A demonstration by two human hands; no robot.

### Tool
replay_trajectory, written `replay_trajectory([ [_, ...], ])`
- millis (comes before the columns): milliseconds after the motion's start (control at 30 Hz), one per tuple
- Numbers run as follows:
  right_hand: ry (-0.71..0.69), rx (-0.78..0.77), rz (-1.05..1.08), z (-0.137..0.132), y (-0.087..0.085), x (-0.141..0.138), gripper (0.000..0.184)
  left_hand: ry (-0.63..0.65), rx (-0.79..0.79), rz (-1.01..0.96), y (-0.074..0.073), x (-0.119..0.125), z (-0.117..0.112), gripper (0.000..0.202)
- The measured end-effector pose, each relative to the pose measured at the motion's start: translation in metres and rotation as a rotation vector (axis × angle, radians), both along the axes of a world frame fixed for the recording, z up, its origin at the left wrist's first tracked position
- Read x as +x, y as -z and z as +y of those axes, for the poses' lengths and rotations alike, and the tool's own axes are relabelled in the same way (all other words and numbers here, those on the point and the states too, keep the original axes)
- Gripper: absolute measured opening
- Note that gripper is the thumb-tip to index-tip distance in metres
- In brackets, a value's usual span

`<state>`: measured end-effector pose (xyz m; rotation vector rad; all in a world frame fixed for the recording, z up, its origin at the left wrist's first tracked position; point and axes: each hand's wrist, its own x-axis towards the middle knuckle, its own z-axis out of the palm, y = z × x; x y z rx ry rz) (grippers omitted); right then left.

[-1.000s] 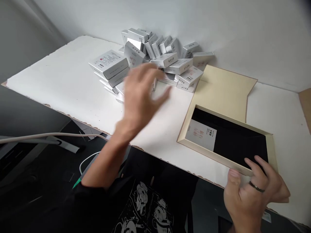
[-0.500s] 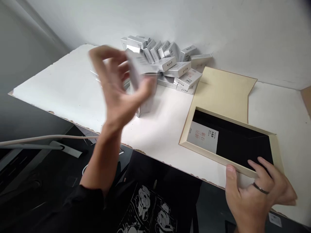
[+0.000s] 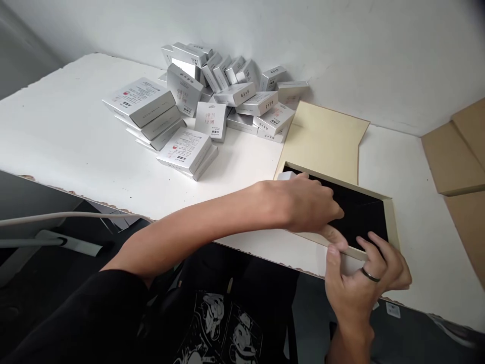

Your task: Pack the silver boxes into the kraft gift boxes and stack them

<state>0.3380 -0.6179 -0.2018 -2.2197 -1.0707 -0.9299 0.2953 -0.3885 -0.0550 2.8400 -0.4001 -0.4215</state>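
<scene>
A cream gift box [image 3: 390,222] with a black inside lies with its flap lid [image 3: 328,134] folded back toward the wall. My left hand [image 3: 303,205] reaches across into its left part, fingers bent and pointing down. Under that hand the corner of a small silver-white carton [image 3: 287,175] shows; the rest is hidden by the hand. My right hand [image 3: 364,275], with a dark ring, grips the near right wall of the gift box, fingers inside and thumb outside. The thumbs of both hands come close together at the front wall.
Silver-white cartons stand stacked at the left [image 3: 138,101], with a short pile [image 3: 185,151] in front and a loose heap [image 3: 246,96] against the wall. Brown cardboard boxes [image 3: 454,156] are at the right. The white table [image 3: 68,126] has a chipped front edge.
My left hand has moved right and down from the carton piles, carrying a carton to the gift box. My right hand keeps its hold on the box wall. The view has shifted right.
</scene>
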Motion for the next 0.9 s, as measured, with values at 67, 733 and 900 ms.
replay_trajectory([
  [67, -0.001, 0.004, -0.001, 0.001, 0.001, 0.0, 0.044, -0.013, -0.047, -0.017, 0.003, -0.002, -0.001, 0.064],
  [733, 0.001, -0.001, 0.005, 0.002, 0.0, 0.001, 0.042, -0.018, 0.245, -0.088, 0.012, -0.005, -0.023, 0.068],
  [900, -0.011, -0.004, -0.005, 0.001, 0.0, 0.002, 0.041, -0.008, 0.115, -0.117, 0.01, -0.001, -0.025, 0.06],
])
